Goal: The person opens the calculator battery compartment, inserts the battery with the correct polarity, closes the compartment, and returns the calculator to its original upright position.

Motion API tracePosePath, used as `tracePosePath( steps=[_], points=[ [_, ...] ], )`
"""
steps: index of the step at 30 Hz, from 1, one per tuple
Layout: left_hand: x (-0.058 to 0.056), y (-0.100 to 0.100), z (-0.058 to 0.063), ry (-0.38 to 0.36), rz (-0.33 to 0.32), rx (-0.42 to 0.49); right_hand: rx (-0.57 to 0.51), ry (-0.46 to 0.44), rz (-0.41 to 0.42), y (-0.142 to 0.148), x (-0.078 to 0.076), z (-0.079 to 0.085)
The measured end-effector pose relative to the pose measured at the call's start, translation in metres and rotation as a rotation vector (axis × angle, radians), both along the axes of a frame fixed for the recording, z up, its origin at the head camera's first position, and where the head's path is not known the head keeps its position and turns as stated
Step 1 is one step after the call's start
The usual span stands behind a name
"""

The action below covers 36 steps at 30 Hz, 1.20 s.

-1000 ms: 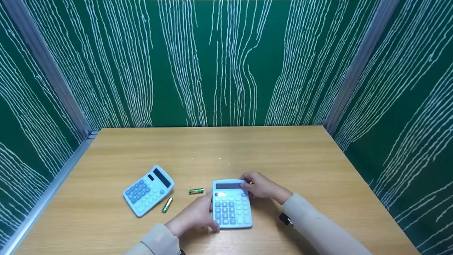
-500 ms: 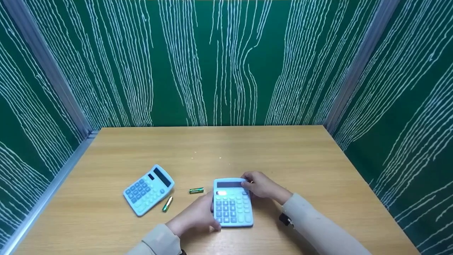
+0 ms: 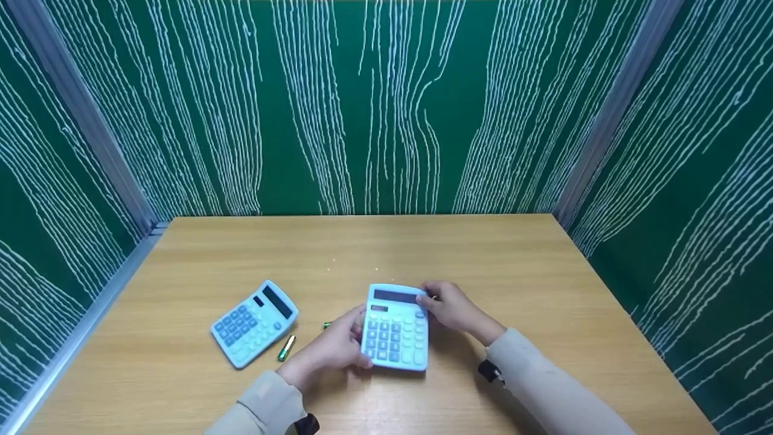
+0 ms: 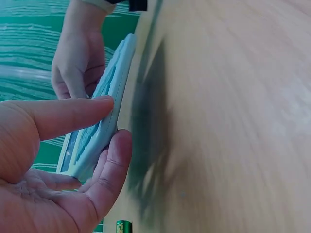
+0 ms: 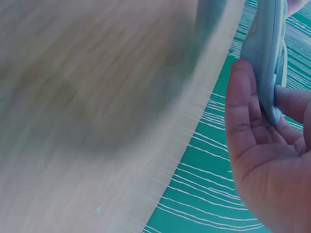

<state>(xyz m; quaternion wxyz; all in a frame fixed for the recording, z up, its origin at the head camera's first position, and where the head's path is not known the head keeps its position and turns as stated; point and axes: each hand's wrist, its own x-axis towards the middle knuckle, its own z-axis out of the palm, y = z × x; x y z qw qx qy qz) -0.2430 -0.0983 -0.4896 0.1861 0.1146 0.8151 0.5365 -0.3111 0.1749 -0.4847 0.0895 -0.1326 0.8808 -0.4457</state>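
Pinching one calculator [image 3: 395, 329] above the wooden table [image 3: 501, 254], my fingers [image 4: 77, 114] have shifted it. White-lined green walls [image 3: 386, 109] rise beyond.

Head view looks down, forward; close wrist views share the calculator [image 3: 395, 332].

The central calculator [image 3: 395, 326] is coloured pale blue, its number keys [image 3: 383, 341] slate blue, its display [image 3: 395, 296] dark grey; the same pale blue is repeated on the slanted calculator [image 3: 253, 324]. The upright battery-shaped cell [image 3: 287, 348] is banded in green and gold. The worktop [image 3: 483, 254] is grained in light brown. The green walls [image 3: 410, 90] are streaked with wavy white lines, framed by grey posts [image 3: 610, 115]. Beige is shown on the sleeves [image 3: 537, 380], black on the wrist strap [image 3: 308, 425].
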Motion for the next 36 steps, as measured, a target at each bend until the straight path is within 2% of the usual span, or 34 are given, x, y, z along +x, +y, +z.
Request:
tracePosePath(
  steps=[7,10,16,21,24,29,36],
  points=[
    [-0.003,0.001,0.007,-0.035,0.054,0.117,-0.111,0.025,-0.015,0.005,0.0,0.004],
    [-0.004,0.002,0.011,-0.07,0.109,0.161,-0.142,0.035,-0.045,0.005,0.001,0.007],
    [-0.004,0.005,0.017,-0.037,0.178,0.273,-0.192,0.023,-0.115,0.004,0.004,0.012],
    [-0.006,0.004,0.017,-0.063,0.189,0.366,-0.237,0.029,-0.151,0.003,0.006,0.014],
    [-0.007,0.003,0.016,-0.093,0.195,0.411,-0.254,0.039,-0.153,0.003,0.007,0.014],
    [-0.008,0.003,0.018,-0.102,0.204,0.492,-0.286,0.038,-0.157,0.003,0.008,0.014],
    [-0.01,0.0,0.018,-0.1,0.175,0.595,-0.302,0.06,-0.129,0.006,0.012,0.016]
  ],
)
